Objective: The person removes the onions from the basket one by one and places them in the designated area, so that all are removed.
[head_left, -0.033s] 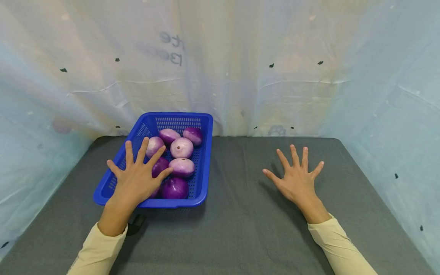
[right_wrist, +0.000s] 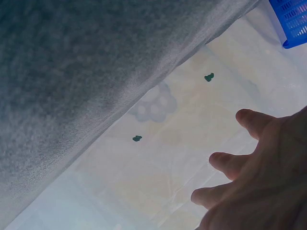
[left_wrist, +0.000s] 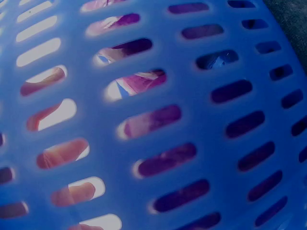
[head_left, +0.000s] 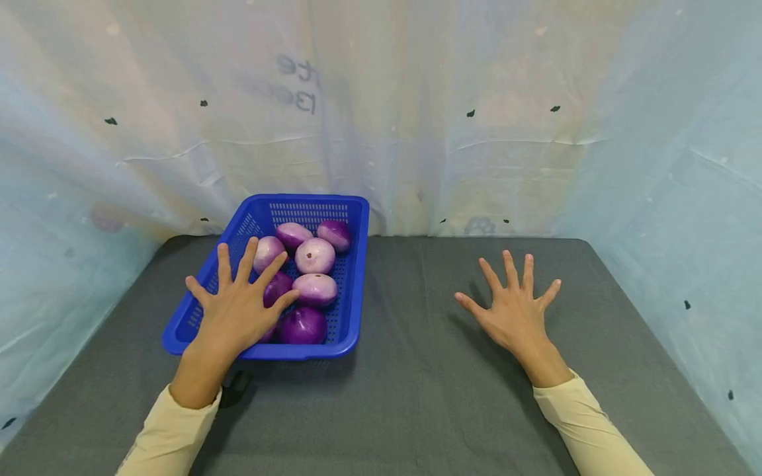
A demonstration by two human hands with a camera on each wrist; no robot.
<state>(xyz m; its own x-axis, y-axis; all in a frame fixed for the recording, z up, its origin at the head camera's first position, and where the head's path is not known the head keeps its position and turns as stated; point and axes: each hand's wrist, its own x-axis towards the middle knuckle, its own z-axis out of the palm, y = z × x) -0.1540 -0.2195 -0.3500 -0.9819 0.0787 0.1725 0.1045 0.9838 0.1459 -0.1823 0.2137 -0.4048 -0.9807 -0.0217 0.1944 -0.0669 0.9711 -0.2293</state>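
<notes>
A blue slotted plastic basket [head_left: 357, 291] stands on the left part of the table and holds several purple onions [head_left: 315, 256], some pale, some deep purple. Over its near left side spreads my left hand [head_left: 235, 314], palm down with fingers fanned out, hiding part of the rim and of the onions. Whether it touches any onion I cannot tell. In the left wrist view the basket wall [left_wrist: 192, 120] fills the picture, and purple onion skin shows through its slots. My right hand [head_left: 516, 317] hovers over the table at the right, fingers spread, holding nothing.
Dark grey cloth covers the table [head_left: 405, 410]. Pale plastic sheeting [head_left: 393, 119] hangs behind it and along both sides, with small dark marks on it. A small black object [head_left: 237, 389] sits by my left wrist, in front of the basket.
</notes>
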